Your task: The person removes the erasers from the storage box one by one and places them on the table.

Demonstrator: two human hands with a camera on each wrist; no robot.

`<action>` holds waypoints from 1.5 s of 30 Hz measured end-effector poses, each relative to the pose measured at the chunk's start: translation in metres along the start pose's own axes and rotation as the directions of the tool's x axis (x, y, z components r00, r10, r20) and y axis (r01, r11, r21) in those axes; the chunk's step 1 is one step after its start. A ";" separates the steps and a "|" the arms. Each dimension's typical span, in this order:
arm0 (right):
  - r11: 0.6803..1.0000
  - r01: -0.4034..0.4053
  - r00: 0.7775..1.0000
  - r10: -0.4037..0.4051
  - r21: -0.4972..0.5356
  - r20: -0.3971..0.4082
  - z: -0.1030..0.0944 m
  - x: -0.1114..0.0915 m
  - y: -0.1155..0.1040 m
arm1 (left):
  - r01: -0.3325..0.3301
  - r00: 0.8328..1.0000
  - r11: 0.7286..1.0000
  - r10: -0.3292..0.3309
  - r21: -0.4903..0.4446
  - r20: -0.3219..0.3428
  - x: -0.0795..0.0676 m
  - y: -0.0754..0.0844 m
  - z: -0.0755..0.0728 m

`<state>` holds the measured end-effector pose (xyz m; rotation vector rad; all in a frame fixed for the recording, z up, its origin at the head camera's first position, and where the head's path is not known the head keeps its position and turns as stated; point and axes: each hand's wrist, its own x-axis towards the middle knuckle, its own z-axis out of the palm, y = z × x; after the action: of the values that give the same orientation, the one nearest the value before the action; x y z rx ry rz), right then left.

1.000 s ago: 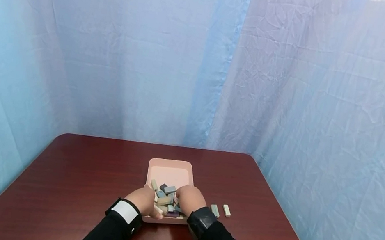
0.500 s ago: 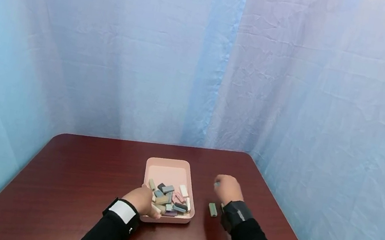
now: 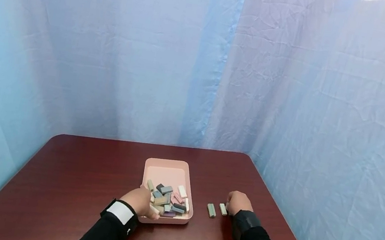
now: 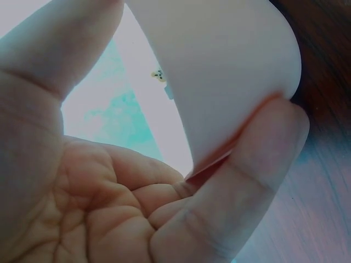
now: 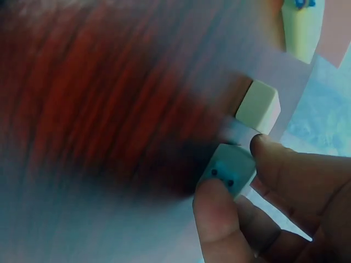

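A pale pink tray [image 3: 166, 167] stands on the table with a heap of small rectangular blocks [image 3: 166, 190] in its near half. At its near left side my left hand [image 3: 138, 200] grips the tray wall [image 4: 230, 60], fingers curled about it in the left wrist view. To the right of the tray, my right hand [image 3: 240, 203] pinches a small blue-green block [image 5: 235, 160] between thumb and finger, low over the table. Two dark dots mark that block's end. Beside it are a cream block [image 3: 222, 209] and a green block [image 3: 211, 210], side by side with gaps.
The dark red-brown wooden table [image 3: 96, 163] has rounded far corners. Pale blue curtains [image 3: 148, 67] hang behind it and along both sides.
My right hand has left the tray, swung right with the blue-green block, and come down nearer, right of the cream block. My left hand stays on the tray.
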<state>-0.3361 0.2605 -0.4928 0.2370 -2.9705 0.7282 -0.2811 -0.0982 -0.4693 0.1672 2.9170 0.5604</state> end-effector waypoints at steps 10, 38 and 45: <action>0.999 0.027 0.999 -0.027 -0.020 -0.026 0.006 0.006 0.009 | 0.018 1.000 1.000 -0.018 0.008 0.002 0.002 0.000 0.001; 0.998 0.043 0.997 -0.045 -0.036 -0.055 0.015 -0.001 0.017 | 0.015 0.999 0.999 -0.013 -0.046 0.043 0.001 -0.002 0.012; 0.996 0.086 0.991 -0.083 0.026 -0.103 0.012 0.001 0.010 | -0.002 1.000 1.000 0.002 -0.024 0.016 0.005 -0.004 0.005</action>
<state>-0.3393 0.2633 -0.5075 0.3161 -2.8359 0.7525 -0.2850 -0.0996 -0.4759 0.1711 2.8934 0.5909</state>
